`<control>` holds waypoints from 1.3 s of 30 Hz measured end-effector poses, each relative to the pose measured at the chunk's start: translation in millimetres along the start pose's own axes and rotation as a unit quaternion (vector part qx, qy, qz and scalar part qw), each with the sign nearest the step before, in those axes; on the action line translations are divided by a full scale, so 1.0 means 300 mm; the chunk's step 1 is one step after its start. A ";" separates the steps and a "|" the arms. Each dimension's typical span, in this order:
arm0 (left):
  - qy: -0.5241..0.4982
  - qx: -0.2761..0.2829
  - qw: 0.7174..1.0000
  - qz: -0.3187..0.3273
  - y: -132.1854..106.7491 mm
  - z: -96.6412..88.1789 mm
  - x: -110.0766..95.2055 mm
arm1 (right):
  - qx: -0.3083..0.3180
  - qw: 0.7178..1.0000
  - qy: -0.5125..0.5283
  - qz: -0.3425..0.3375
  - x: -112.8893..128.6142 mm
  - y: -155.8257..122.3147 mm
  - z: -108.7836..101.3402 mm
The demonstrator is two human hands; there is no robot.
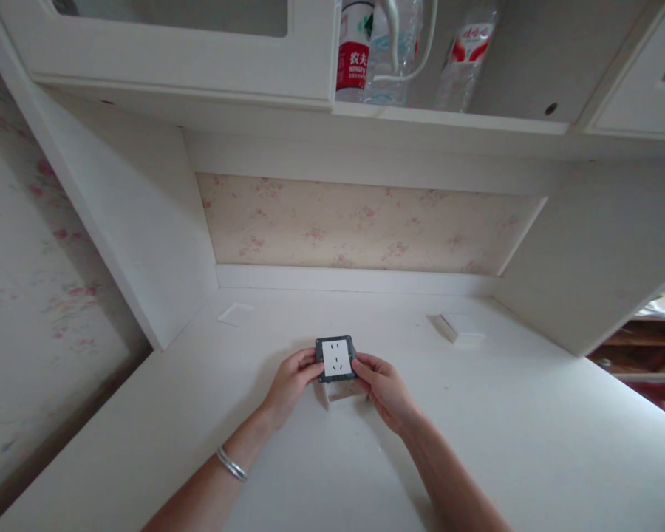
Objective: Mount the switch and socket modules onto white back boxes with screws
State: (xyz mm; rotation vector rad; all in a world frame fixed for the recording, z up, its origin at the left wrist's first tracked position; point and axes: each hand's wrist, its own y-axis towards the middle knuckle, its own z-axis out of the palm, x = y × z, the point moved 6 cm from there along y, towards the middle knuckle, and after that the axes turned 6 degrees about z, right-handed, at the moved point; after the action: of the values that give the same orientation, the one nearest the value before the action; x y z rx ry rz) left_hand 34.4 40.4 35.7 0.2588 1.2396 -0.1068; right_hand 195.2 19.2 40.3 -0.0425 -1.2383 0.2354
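Note:
A wall socket (336, 357) with a white face and a dark grey frame is held up between both hands, its slotted front towards me. My left hand (291, 380) pinches its left edge, thumb on the front. On the opposite edge, my right hand (386, 389) grips with thumb in front and fingers behind. Just below and partly hidden by the socket, an open white mounting box (340, 393) rests on the white desk (199, 428). A silver bangle (231, 464) circles my left wrist.
A thin white square frame (236, 314) lies at the back left of the desk. At the back right is a small white box-like block (461, 329). Overhead, a cabinet (199, 63) holds plastic bottles (355, 52); side panels (144, 222) bound the desk.

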 end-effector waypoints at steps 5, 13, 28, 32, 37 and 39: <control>-0.037 -0.013 0.999 -0.029 -0.001 -0.006 0.015 | -0.007 1.000 0.004 0.001 -0.010 0.005 -0.007; -0.033 -0.007 0.998 -0.048 -0.006 -0.004 0.018 | -0.028 1.000 0.007 -0.004 -0.002 -0.001 -0.013; -0.067 -0.025 0.997 -0.020 0.001 -0.014 0.017 | -0.023 1.000 0.016 -0.003 -0.001 -0.002 -0.009; -0.075 -0.011 0.997 -0.027 -0.002 -0.005 0.012 | -0.036 0.999 0.019 -0.003 -0.003 -0.003 -0.016; -0.080 -0.008 0.996 -0.047 -0.005 -0.001 0.015 | -0.035 0.999 0.014 -0.002 0.002 -0.004 -0.014; -0.078 -0.012 0.996 -0.048 -0.005 -0.002 0.015 | -0.030 0.999 0.016 -0.002 0.002 -0.003 -0.013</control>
State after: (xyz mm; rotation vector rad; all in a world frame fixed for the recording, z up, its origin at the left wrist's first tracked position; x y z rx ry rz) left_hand 35.0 39.2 31.0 0.1665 1.0969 -0.1923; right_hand 199.2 18.8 39.5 -0.0952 -1.2127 0.1946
